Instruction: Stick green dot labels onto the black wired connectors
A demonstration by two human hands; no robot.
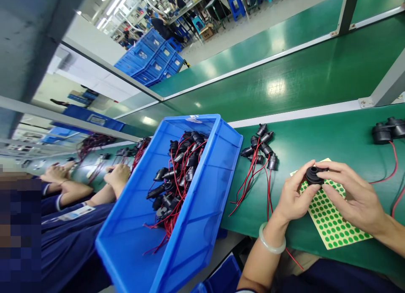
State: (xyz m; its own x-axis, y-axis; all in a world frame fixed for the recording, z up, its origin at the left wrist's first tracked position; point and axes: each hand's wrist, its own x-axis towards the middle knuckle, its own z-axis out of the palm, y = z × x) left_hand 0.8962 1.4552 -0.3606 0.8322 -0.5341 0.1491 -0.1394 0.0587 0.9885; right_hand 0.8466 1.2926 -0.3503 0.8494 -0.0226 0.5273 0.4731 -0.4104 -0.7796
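Over the green workbench, my left hand point(295, 196) pinches a small round black plastic part point(313, 176) between thumb and fingers. The part has a raised collar with a hole on top. From the other side, the fingertips of my right hand point(352, 196) grip the same part. Beneath both hands lies a pale yellow sheet of round green stickers point(335, 229), partly covered by them. A red wire point(293, 258) shows below my left wrist; whether it joins the held part is hidden.
Left of my hands lies a cluster of black parts with red wires point(261, 147). A blue crate point(202, 225) of similar parts stands beyond it. More black parts point(387, 130) sit at the right edge. A co-worker's hands point(117, 177) are left of the crate.
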